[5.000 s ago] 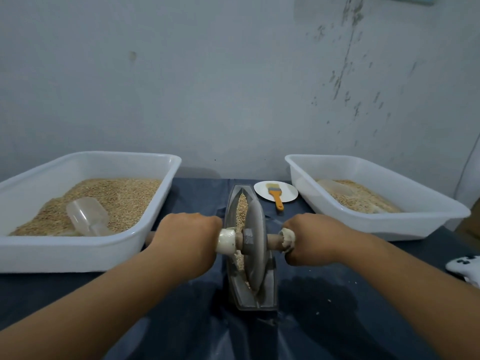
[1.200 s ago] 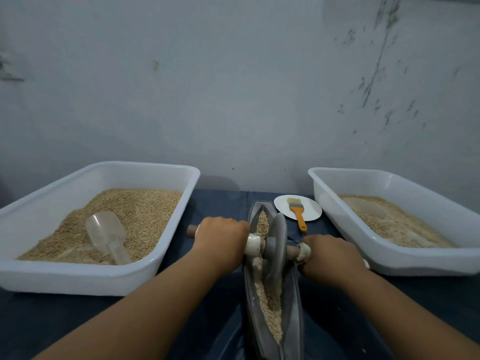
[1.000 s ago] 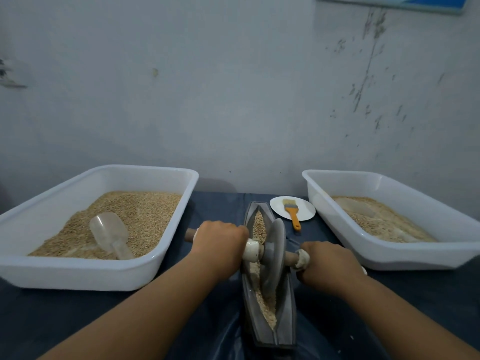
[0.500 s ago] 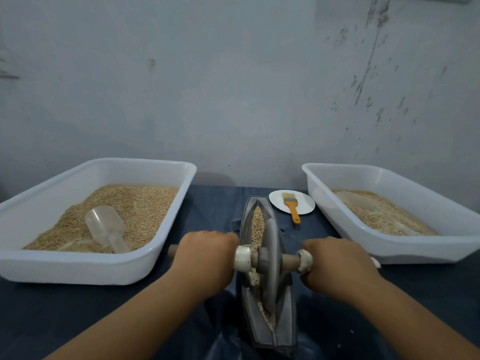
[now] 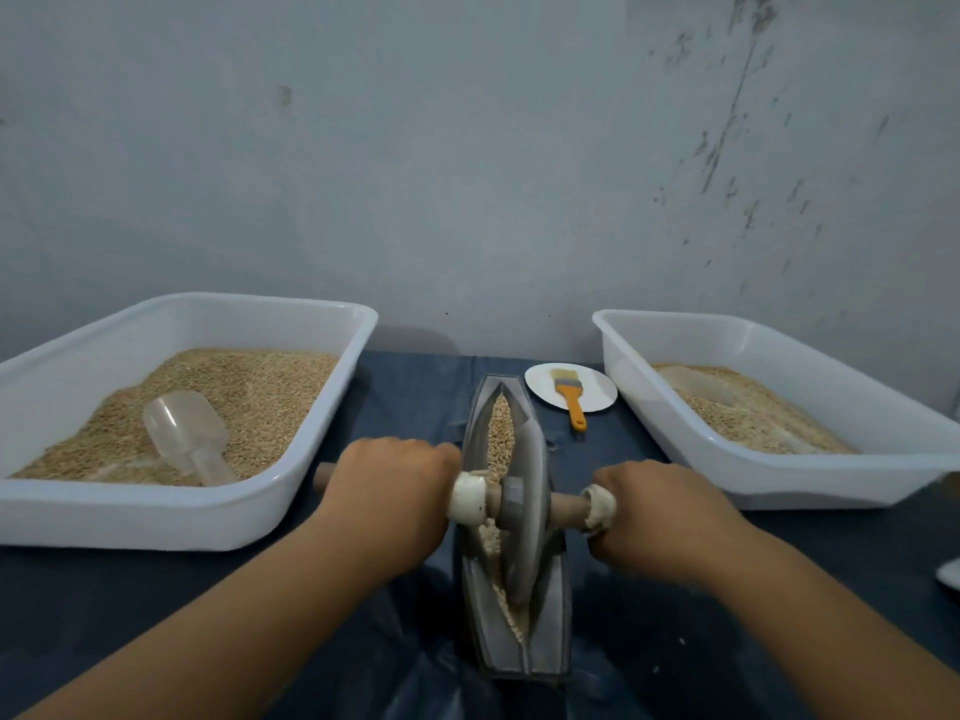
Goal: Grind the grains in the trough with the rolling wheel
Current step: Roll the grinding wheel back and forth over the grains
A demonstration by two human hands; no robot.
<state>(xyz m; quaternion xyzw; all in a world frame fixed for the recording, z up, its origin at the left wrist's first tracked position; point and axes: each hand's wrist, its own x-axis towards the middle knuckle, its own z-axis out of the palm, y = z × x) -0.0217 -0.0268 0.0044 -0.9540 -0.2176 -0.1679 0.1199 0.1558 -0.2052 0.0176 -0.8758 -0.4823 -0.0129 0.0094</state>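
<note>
A grey boat-shaped trough lies lengthwise on the dark cloth in front of me, with tan grains along its groove. A grey rolling wheel stands upright in the groove near the trough's middle, on a wooden axle with white collars. My left hand grips the axle's left handle. My right hand grips the right handle, which it hides.
A white tub of grain with a clear scoop stands at the left. A second white tub with grain stands at the right. Behind the trough, a white plate holds an orange-handled brush. A wall rises close behind.
Over the last second the wheel has rolled back and forth along the groove under both hands; it now stands near the middle. My head has shifted slightly.
</note>
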